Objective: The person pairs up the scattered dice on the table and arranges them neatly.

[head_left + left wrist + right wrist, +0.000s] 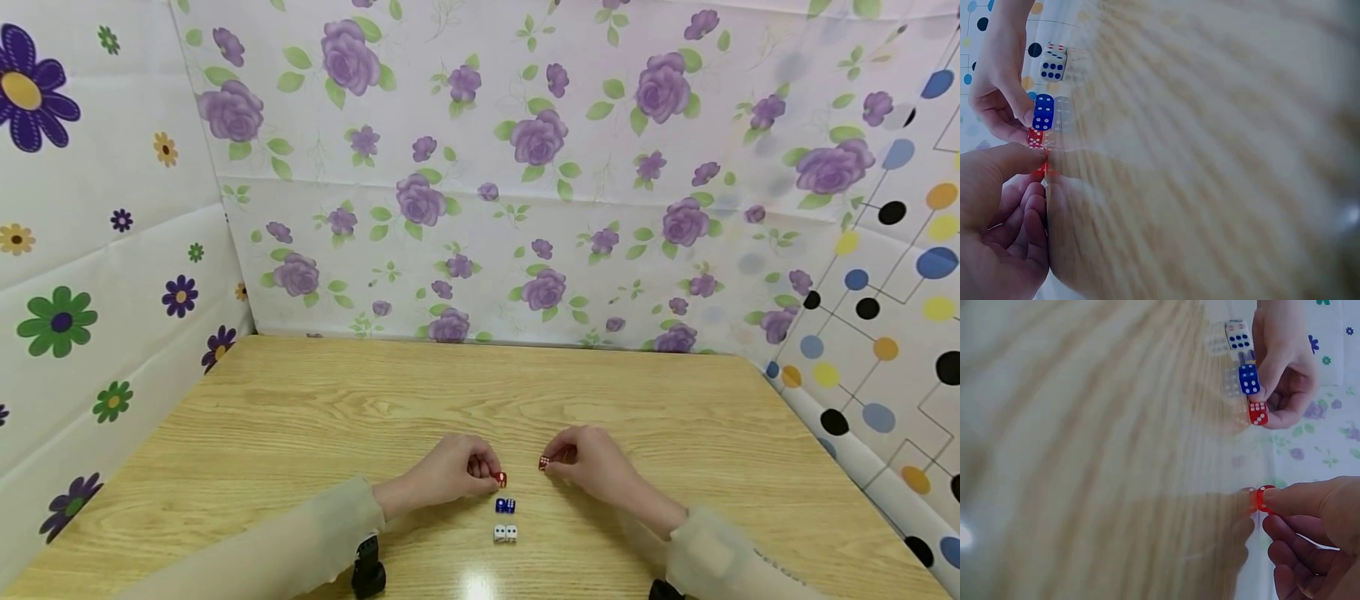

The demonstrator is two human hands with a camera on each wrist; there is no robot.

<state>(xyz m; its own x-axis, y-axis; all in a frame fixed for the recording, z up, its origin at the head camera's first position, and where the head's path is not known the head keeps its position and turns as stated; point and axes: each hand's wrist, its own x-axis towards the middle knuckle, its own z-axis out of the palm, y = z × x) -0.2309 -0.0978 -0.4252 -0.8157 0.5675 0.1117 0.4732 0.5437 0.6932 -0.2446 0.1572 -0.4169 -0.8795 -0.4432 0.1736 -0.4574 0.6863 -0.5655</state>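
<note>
My left hand (459,468) pinches a red die (502,479) between thumb and finger, low on the wooden table. A short way to its right, my right hand (591,467) pinches a second red die (543,462); a gap separates the two. In the right wrist view this second red die (1264,499) is partly covered by the thumb. Two blue dice (506,506) sit side by side just nearer than the left red die. Nearer still, two white dice (506,533) stand side by side. The left wrist view shows a blue die (1043,112) and a white die (1053,66).
The light wooden table (337,392) spreads out around both hands. A flowered cloth (480,242) hangs behind its far edge, with patterned cloths at the left (142,275) and right (892,333). Black bands with small devices (367,571) are at the wrists.
</note>
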